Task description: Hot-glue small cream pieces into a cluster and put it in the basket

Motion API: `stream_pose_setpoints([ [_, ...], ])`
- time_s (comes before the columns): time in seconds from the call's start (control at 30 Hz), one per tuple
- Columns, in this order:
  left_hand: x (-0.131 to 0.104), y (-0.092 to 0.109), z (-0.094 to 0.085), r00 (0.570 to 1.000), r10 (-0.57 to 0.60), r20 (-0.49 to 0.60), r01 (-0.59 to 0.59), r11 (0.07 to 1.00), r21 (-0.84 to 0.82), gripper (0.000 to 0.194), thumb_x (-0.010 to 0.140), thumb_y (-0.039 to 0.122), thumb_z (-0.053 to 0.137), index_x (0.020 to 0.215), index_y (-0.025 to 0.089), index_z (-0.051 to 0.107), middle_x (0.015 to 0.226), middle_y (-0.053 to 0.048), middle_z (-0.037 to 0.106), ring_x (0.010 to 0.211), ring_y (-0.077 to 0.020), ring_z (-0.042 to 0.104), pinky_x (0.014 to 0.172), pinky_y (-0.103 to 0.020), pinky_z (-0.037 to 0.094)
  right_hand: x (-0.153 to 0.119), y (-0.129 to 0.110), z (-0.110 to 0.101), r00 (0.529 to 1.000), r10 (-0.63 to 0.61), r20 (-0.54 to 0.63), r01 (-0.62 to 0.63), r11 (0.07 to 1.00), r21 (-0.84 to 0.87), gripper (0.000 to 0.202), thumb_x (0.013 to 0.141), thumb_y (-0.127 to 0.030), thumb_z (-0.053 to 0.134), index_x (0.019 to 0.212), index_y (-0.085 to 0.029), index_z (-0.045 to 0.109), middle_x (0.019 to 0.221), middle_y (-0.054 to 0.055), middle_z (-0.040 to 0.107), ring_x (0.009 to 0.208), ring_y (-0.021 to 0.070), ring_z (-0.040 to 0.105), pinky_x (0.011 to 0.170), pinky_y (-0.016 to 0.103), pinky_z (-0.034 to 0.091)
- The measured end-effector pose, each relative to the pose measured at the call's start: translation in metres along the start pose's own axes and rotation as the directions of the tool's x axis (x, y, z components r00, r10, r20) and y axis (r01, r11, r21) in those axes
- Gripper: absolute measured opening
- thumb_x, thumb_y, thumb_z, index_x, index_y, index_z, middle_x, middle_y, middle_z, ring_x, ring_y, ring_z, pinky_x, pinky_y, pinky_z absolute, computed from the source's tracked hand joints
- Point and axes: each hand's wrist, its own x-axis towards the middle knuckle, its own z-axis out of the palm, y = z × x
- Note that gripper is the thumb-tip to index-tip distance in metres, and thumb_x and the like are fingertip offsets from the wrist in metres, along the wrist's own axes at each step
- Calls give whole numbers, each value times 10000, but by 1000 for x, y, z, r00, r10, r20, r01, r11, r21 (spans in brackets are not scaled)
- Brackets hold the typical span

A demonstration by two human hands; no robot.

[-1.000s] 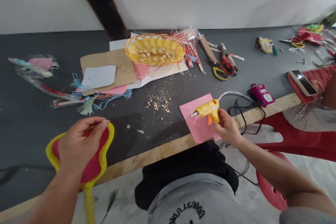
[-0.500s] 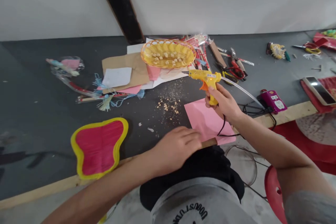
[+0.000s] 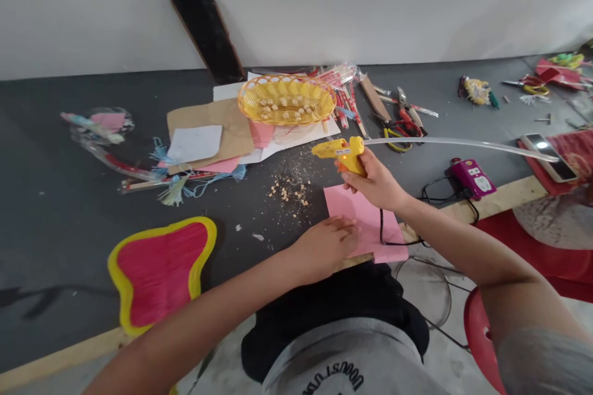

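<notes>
The right hand has its grip closed around the handle of a yellow glue gun, held above the tabletop with a long clear glue stick trailing behind. Just below it, the left hand presses flat, fingers extended, holding nothing, on a pink sheet. Shirt lettering appears upside down, unreadable.

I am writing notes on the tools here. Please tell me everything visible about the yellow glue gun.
The glue gun is small, of yellow plastic, with an orange trigger and an orange light glowing on its body. A long clear glue stick juts from its back toward the right. The right hand grips its handle and holds it above the dark table, nozzle pointing left, over scattered crumbs beside the pink sheet. A black cord hangs from the handle.
</notes>
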Motion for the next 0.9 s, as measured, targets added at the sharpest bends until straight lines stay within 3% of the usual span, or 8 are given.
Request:
stream_pose_setpoints([
  [0.17, 1, 1, -4, 996, 35, 82, -34, 999, -13, 416, 1045, 386, 446, 1254, 92, 654, 1371, -178, 682, 1329, -284, 612, 1149, -406, 434, -5, 5, 10, 980, -30, -199, 49, 995, 92, 367, 781, -282, 692, 1073, -257, 472, 1047, 30, 695, 626, 100, 581, 570, 286, 531],
  [0.3, 4, 0, -2, 988, 107, 109, -103, 994, -41, 255, 992, 237, 539, 1177, 138, 683, 1301, -121, 734, 1331, -249, 608, 1168, -362, 422, -5, -3, 22, 991, 6, -131, 22, 978, 209, 343, 752, -225, 659, 1054, -258, 499, 1068, 34, 710, 610, 101, 593, 575, 295, 520],
  [0.5, -4, -3, -10, 994, 105, -25, -108, 975, -196, 138, 949, 225, 587, 984, 160, 704, 1200, -143, 763, 1203, -283, 675, 1084, -418, 502, 3, 14, 38, 999, 21, -48, -4, 943, 332, 287, 797, -365, 706, 980, -235, 528, 962, 16, 675, 560, 81, 528, 527, 272, 458],
  [0.6, -20, -16, -33, 985, -72, -155, -2, 902, -432, 154, 963, 181, 558, 929, 185, 709, 1167, -107, 776, 1128, -231, 708, 1007, -364, 541, 5, 24, 40, 997, 21, -81, 11, 927, 374, 360, 860, -530, 685, 985, -224, 542, 933, 22, 653, 558, 80, 513, 514, 265, 437],
  [0.67, -32, -32, -48, 915, -356, -187, 170, 764, -623, 129, 950, 214, 602, 891, 192, 715, 998, -73, 791, 948, -190, 741, 882, -318, 576, 5, 25, 41, 995, 23, -96, 18, 915, 403, 421, 882, -616, 643, 981, -219, 543, 894, 18, 642, 541, 78, 499, 484, 253, 409],
  [0.73, -41, -51, -59, 762, -623, -179, 223, 511, -830, 101, 898, 280, 700, 868, 185, 719, 839, -43, 773, 780, -160, 738, 747, -270, 587, 3, 24, 42, 996, 16, -89, 22, 911, 411, 441, 904, -644, 606, 979, -213, 546, 840, 8, 626, 526, 77, 483, 461, 244, 382],
  [0.8, -47, -70, -62, 600, -782, -169, 77, 266, -961, 190, 799, 336, 815, 841, 175, 722, 760, -19, 748, 697, -141, 725, 702, -250, 593, -1, 21, 43, 999, -21, -51, 39, 915, 402, 407, 946, -615, 570, 990, -211, 553, 788, -2, 608, 528, 83, 478, 466, 243, 381],
  [0.9, -50, -86, -60, 495, -861, -115, -101, 74, -992, 316, 649, 352, 930, 816, 160, 744, 719, -10, 740, 632, -123, 708, 655, -227, 598, -8, 19, 43, 991, -131, 12, 117, 922, 369, 335, 1005, -535, 517, 1010, -207, 581, 830, 21, 620, 561, 90, 491, 491, 251, 398],
])
